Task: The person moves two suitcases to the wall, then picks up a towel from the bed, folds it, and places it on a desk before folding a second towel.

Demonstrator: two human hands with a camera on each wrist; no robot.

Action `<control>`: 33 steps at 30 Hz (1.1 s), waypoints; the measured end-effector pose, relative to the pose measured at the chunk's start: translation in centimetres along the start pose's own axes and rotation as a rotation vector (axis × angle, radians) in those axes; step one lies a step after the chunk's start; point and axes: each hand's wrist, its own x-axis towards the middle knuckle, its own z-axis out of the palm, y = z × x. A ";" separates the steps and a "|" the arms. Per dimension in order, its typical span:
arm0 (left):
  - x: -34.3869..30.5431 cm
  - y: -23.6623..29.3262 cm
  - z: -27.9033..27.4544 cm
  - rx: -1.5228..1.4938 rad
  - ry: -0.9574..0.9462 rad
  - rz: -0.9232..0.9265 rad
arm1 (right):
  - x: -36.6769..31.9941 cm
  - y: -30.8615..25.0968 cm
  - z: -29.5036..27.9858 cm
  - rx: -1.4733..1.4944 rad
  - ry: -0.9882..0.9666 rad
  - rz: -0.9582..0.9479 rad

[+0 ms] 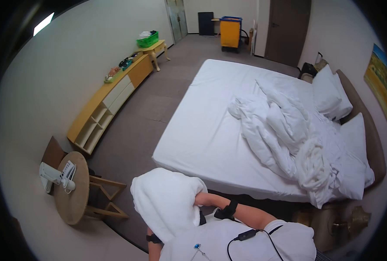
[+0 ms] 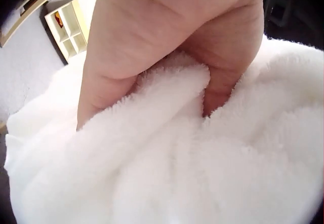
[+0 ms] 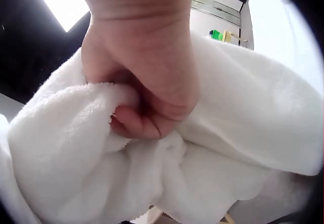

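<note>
A thick white fluffy cloth hangs bunched in front of the person's body, at the near edge of the bed. My right hand grips a gathered fold of it, fingers curled into the pile; in the head view this hand reaches its right side. On the other side, my left hand holds a raised ridge of the cloth between thumb and fingers, the fingertips sunk out of sight. From the head camera the left hand is hidden behind the cloth.
A bed with a white sheet stands ahead, carrying a crumpled duvet and pillows. Left are a round wooden table with a white mug and a low cabinet. A yellow cart stands far back.
</note>
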 end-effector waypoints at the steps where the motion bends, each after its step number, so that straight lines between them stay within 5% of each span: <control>1: 0.6 1.6 -1.1 -0.005 0.005 0.001 | 2.0 -0.7 0.0 0.022 -0.016 0.006; 11: 18.4 11.5 -8.5 0.235 -0.087 0.062 | 18.6 -7.9 -3.6 0.240 -0.004 0.019; 13: 22.1 14.9 -7.8 0.165 -0.111 0.021 | 22.1 -9.4 -5.9 0.265 0.019 -0.009; 18: 30.0 24.5 -4.6 0.257 -0.132 0.255 | 31.7 -13.7 -12.2 0.130 0.109 -0.180; 21: 36.7 27.3 -8.4 0.453 -0.223 0.083 | 36.4 -15.5 -15.5 0.256 -0.078 -0.148; 33: 57.7 38.3 -5.6 0.607 -0.604 0.002 | 47.5 -18.5 -24.3 0.472 0.420 -0.298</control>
